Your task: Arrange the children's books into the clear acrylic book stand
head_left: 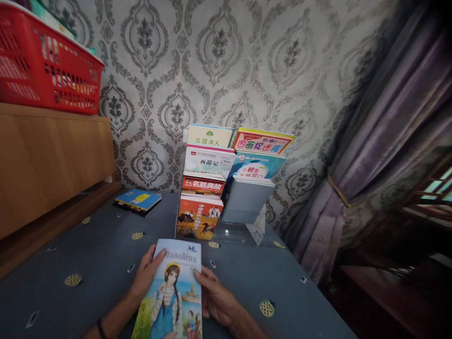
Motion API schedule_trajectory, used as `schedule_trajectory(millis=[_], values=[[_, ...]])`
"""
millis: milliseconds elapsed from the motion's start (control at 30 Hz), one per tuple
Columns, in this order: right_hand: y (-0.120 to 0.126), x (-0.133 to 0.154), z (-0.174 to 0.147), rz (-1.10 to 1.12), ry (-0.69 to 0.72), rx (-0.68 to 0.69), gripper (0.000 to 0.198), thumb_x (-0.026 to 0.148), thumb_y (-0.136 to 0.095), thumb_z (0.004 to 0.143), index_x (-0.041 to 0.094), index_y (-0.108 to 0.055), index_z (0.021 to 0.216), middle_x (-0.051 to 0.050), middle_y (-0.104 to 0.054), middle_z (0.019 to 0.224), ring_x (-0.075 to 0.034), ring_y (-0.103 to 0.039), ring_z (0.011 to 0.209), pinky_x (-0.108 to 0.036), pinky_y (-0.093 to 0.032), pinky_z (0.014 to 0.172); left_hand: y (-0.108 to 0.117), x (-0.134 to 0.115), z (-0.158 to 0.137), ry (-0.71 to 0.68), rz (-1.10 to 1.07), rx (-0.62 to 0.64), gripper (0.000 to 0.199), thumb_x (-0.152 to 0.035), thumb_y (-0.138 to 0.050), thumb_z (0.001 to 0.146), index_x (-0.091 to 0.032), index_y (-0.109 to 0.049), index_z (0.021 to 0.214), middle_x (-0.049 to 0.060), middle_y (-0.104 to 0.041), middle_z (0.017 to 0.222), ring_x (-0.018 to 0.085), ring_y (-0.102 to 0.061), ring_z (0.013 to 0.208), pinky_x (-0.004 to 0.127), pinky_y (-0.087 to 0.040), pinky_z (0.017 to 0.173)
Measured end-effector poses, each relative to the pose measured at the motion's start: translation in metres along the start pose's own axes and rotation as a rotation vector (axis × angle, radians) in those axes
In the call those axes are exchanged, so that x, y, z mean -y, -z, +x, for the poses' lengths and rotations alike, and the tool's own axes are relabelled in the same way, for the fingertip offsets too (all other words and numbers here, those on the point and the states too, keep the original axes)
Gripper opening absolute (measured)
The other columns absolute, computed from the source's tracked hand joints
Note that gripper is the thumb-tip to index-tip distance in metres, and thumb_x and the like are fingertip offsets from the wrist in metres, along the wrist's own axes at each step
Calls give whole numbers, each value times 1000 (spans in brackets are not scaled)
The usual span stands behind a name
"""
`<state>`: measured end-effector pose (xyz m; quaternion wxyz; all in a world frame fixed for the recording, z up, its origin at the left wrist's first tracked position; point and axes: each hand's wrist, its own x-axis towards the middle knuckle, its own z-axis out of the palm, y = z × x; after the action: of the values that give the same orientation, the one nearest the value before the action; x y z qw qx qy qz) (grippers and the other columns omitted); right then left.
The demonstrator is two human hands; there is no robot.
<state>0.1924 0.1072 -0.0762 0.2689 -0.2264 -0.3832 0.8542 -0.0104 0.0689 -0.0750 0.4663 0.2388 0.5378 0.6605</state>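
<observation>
Between my two hands is a book (172,301) with a drawn girl in a blue dress on its cover, held upright toward me at the bottom of the head view. My left hand (144,269) grips its left edge, thumb on the cover near the title. On the right edge, my right hand (217,293) is closed, with its thumb on the cover and the fingers behind. Just beyond stands a clear tiered book rack (259,230). Its left column bears several books, an orange one (199,217) lowest; the right column has a plain grey-blue book (247,200) in front.
A blue book (139,200) lies on a dark one at the table's back left. The table (106,282) wears a dark cloth with pineapple prints. On a wooden cabinet (56,160) at left sits a red basket (70,80). A curtain (367,155) hangs at right.
</observation>
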Motion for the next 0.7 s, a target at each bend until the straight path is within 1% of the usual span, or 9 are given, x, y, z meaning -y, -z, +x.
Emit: schedule_trajectory(millis=[133,200,300,367,400,467,533,600,700], values=[[-4,4,-3,-18,-4,-6,59,51,-89,66,17,-66,109,3,-67,65,-8,-58,44,-12,-31,30,-1,-7,-13,-98,236,65,69,-64,-74,73,-20,-59,124,10,-74,113,30,-71,106,40,-57,92],[-6,6,-4,-26,-3,-12,59,51,-89,65,17,-67,107,4,-65,62,-7,-55,43,-12,-28,30,1,-8,-15,-197,394,99,71,-67,-61,81,-19,-53,133,14,-68,127,32,-64,120,45,-51,104],[-6,6,-4,-52,-2,3,54,50,-89,66,16,-68,103,5,-64,60,-6,-52,41,-13,-28,31,4,-2,-14,-323,638,43,77,-63,-50,88,-13,-40,146,21,-44,155,34,-41,145,50,-33,119],[-4,5,-2,-67,-3,24,50,49,-88,68,15,-69,100,3,-67,64,-6,-54,43,-14,-34,34,5,5,-13,-400,835,76,79,-59,-47,90,-8,-37,148,24,-33,160,34,-29,151,51,-25,123],[-3,5,-1,-77,-10,34,47,47,-87,70,15,-70,98,2,-69,67,-8,-58,47,-16,-41,40,5,9,-13,-434,939,115,78,-58,-46,91,-6,-38,148,25,-31,161,34,-26,152,52,-23,123],[-1,3,0,-83,-5,40,41,42,-86,73,14,-71,99,-3,-75,79,-13,-70,67,-24,-56,65,6,14,-14,-483,1119,181,75,-55,-42,93,-4,-39,148,26,-31,161,34,-23,153,55,-21,124],[0,2,1,-86,-10,57,41,41,-85,74,14,-71,102,-6,-77,87,-18,-74,83,-31,-57,82,6,17,-18,-521,1235,230,71,-53,-37,96,-5,-38,149,25,-33,160,33,-23,153,57,-20,123],[-1,1,1,-86,-9,72,41,41,-84,75,14,-71,103,-7,-78,91,-20,-74,89,-34,-56,88,7,17,-21,-552,1280,261,69,-52,-34,98,-8,-36,151,22,-35,160,32,-24,153,57,-20,123],[-2,1,2,-69,10,74,37,38,-83,76,14,-72,102,-7,-79,92,-19,-75,88,-34,-57,89,6,15,-25,-542,1254,263,67,-52,-34,99,-12,-36,153,20,-33,162,31,-24,153,58,-20,122]])
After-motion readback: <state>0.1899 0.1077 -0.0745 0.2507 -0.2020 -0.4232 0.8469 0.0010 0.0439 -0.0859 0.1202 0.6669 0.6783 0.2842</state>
